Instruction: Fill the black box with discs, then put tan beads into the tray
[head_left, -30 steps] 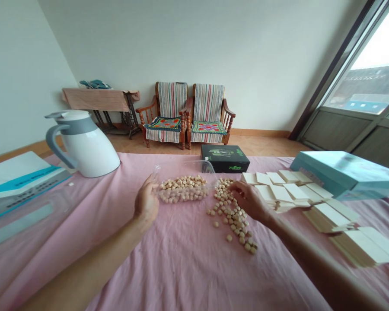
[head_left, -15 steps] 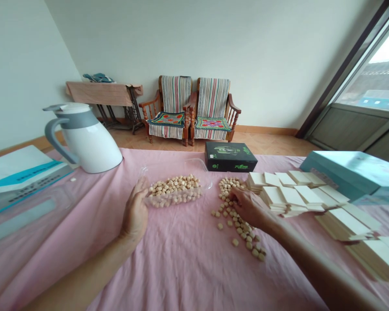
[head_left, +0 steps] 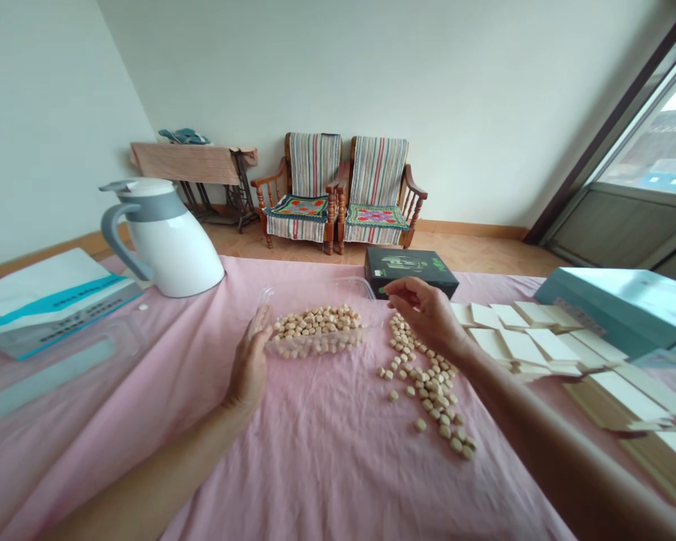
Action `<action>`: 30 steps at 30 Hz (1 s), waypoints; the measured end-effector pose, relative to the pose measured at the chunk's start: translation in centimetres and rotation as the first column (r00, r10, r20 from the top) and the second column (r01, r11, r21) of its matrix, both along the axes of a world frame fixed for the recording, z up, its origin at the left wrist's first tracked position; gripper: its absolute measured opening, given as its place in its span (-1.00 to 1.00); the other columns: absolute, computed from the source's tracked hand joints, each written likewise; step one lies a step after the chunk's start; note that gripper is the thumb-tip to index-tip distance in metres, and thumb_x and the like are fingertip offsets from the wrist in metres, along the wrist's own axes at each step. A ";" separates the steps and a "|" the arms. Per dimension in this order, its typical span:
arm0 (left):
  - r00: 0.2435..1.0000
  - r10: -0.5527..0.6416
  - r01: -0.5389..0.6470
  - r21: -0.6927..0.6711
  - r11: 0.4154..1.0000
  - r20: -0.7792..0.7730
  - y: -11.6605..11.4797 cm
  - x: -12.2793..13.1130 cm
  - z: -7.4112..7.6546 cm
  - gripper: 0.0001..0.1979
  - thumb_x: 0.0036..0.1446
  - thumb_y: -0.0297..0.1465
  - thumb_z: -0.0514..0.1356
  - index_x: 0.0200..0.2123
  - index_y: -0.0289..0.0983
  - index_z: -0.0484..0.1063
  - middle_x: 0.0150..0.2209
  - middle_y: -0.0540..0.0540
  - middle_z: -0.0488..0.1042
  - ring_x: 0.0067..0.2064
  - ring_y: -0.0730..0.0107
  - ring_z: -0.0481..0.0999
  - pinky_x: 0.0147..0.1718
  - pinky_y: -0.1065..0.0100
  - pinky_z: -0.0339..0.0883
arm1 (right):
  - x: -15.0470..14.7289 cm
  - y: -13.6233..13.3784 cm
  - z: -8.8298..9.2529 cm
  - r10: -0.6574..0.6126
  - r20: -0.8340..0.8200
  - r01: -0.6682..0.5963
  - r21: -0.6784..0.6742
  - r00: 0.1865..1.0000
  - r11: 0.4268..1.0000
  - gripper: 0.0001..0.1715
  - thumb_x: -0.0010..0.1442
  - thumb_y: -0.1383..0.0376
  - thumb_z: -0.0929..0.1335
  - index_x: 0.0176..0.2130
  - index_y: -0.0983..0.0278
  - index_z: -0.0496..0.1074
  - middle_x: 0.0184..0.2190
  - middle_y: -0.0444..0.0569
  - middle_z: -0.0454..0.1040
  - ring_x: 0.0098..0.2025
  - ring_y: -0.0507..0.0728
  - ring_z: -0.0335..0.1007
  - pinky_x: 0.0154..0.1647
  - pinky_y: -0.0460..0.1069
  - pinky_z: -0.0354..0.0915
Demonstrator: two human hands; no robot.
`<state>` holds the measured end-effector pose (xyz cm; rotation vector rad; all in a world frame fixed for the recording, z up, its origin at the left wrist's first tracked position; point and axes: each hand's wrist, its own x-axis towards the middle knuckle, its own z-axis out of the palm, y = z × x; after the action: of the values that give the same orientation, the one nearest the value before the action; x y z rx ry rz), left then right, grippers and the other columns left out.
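Note:
A clear plastic box (head_left: pixel 372 289) holding many small pale wooden pieces (head_left: pixel 315 323) stands on the pink cloth. Against its left end rests my left hand (head_left: pixel 251 357), thumb along the rim and fingers partly hidden behind the clear wall. My right hand (head_left: pixel 428 312) is raised right of the box, over the far part of a loose heap of similar pieces (head_left: pixel 436 387). Its thumb and fingertips are bent close together; whatever is between them is too small to make out.
A black box (head_left: pixel 411 267) lies behind my right hand. Stacked pale cards (head_left: pixel 523 346) and a light blue box (head_left: pixel 625 300) are at the right. At the left are a white jug (head_left: pixel 174 248) and a white-and-blue package (head_left: pixel 61 300).
My right hand has lifted off the loose pieces, up and toward the black box. My left hand stays at the box's left end. The whole view has shifted slightly.

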<state>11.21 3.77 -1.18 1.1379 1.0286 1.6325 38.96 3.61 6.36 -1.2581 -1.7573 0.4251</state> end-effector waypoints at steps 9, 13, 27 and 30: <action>1.000 0.012 -0.012 -0.030 0.999 -0.003 0.4 -0.2 -0.5 -0.48 0.13 -0.29 0.06 0.17 -0.27 0.27 0.22 -0.15 0.25 0.28 0.20 0.14 0.26 0.21 -0.03 | 2.9 -2.0 -4.2 0.039 0.547 0.066 -0.171 0.836 0.983 -0.91 0.07 0.40 0.27 -0.41 0.29 0.37 -0.40 -0.02 0.40 -0.32 0.07 0.31 -0.28 -0.06 0.15; 1.000 0.017 -0.017 -0.028 0.999 -0.015 0.4 -0.3 -0.5 -0.47 0.12 -0.28 0.07 0.17 -0.29 0.27 0.22 -0.16 0.25 0.27 0.21 0.16 0.26 0.21 -0.02 | 3.0 -2.1 -5.0 -0.004 0.550 0.100 -0.145 0.835 0.984 -0.87 0.06 0.44 0.24 -0.45 0.29 0.34 -0.43 -0.05 0.37 -0.34 0.07 0.29 -0.30 -0.07 0.13; 0.999 0.014 -0.015 -0.025 1.000 -0.037 0.5 -0.2 -0.4 -0.50 0.13 -0.30 0.07 0.15 -0.28 0.29 0.21 -0.16 0.26 0.27 0.21 0.16 0.25 0.20 0.00 | -0.5 1.2 0.3 0.013 0.015 -0.013 -0.015 1.000 1.000 -0.76 0.11 0.30 0.28 -0.19 0.28 0.41 -0.37 -0.06 0.49 -0.38 0.04 0.39 -0.31 -0.06 0.29; 0.999 0.016 -0.016 -0.024 1.000 -0.036 0.5 -0.2 -0.4 -0.50 0.14 -0.29 0.07 0.15 -0.29 0.29 0.21 -0.17 0.26 0.27 0.22 0.17 0.26 0.21 -0.02 | 1.3 1.9 -1.0 -0.107 0.262 0.115 -0.016 0.959 0.993 -0.83 0.08 0.36 0.27 -0.32 0.27 0.44 -0.42 -0.07 0.48 -0.40 0.05 0.35 -0.33 -0.07 0.24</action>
<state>11.05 4.22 -1.58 1.1494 1.0804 1.6131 40.30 5.48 5.35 -1.4821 -1.8911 0.2302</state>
